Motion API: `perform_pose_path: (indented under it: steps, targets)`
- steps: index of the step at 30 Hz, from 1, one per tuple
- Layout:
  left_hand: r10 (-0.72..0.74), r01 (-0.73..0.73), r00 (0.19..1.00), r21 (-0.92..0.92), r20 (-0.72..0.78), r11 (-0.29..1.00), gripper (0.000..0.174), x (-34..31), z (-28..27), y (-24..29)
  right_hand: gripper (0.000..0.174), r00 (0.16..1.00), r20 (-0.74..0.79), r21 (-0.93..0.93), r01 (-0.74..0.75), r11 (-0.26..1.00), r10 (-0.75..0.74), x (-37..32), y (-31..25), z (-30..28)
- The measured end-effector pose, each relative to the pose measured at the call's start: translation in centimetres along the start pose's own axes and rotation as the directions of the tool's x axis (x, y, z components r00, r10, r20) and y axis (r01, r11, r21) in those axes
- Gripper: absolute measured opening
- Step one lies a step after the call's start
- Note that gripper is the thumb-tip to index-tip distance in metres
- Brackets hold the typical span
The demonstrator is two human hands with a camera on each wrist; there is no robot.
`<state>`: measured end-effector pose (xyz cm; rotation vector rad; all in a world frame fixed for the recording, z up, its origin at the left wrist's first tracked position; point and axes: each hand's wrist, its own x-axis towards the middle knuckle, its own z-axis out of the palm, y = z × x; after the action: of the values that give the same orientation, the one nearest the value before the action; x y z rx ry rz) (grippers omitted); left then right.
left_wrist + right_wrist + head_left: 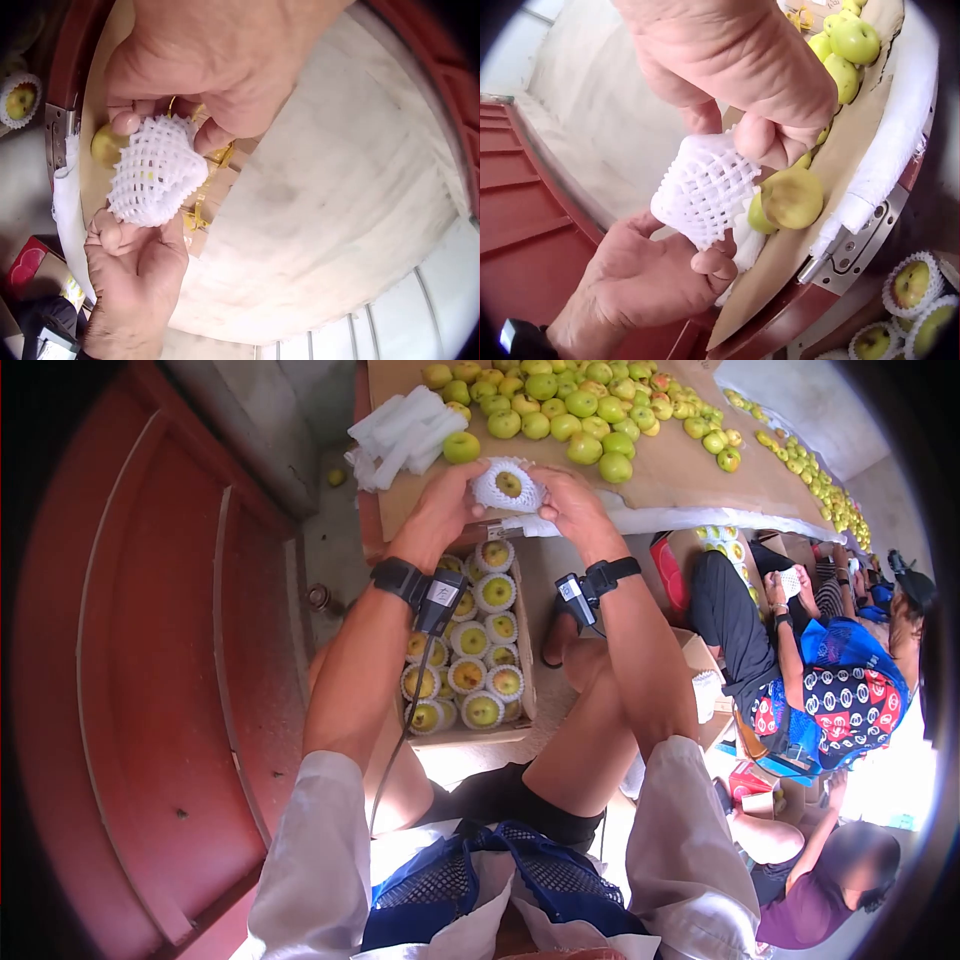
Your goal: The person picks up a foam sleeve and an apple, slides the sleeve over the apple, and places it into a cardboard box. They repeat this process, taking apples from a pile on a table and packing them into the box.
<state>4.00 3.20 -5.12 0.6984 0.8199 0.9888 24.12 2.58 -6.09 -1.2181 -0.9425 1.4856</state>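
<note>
Both hands hold an apple (509,484) wrapped in a white foam net (154,176), just over the table's near edge. My left hand (447,505) grips the net from the left, thumb and fingers at its side. From the right, my right hand (573,502) pinches the opposite side with thumb and fingers. In the head view the apple's yellow-green end shows through the net's opening; the mesh hides most of the rest. Beside the left hand lies a stack of white foam nets (405,435), with a loose green apple (461,447) next to it.
Many loose apples (585,448) cover the far part of the cardboard-topped table (680,490). Below the hands stands a carton (470,738) of net-wrapped apples. A red door (150,660) is on the left. At right, other people sit, one with a wrapped fruit (790,582) in hand.
</note>
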Motion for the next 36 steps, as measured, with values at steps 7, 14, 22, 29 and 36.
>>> perform_pose_path:
  steps: [7,14,22,29,36]
  targets:
    - [0.042,-0.036,0.993,0.06,-0.11,0.998,0.014,2.5,-0.6,-1.5,0.018,0.971,-0.22,-0.138,0.064,0.988,-0.093,1.0,-0.2,1.2]
    - [0.119,-0.076,0.972,0.206,-0.205,0.976,0.018,4.0,-1.0,-2.9,0.024,0.957,-0.218,-0.242,0.138,0.96,-0.192,2.9,1.9,0.5]
    - [0.217,-0.059,0.923,0.442,-0.317,0.895,0.025,6.4,-1.4,-5.3,0.038,0.892,-0.214,-0.567,0.219,0.794,-0.399,5.3,4.3,0.0]
    - [0.27,-0.071,0.9,0.495,-0.343,0.866,0.019,6.6,-1.2,-5.9,0.042,0.898,-0.341,-0.403,0.129,0.906,-0.279,6.7,6.4,0.2]
    - [0.197,-0.118,0.928,0.251,-0.315,0.961,0.019,4.6,0.6,-4.7,0.035,0.86,-0.356,-0.273,0.278,0.921,-0.365,5.3,4.7,1.6]
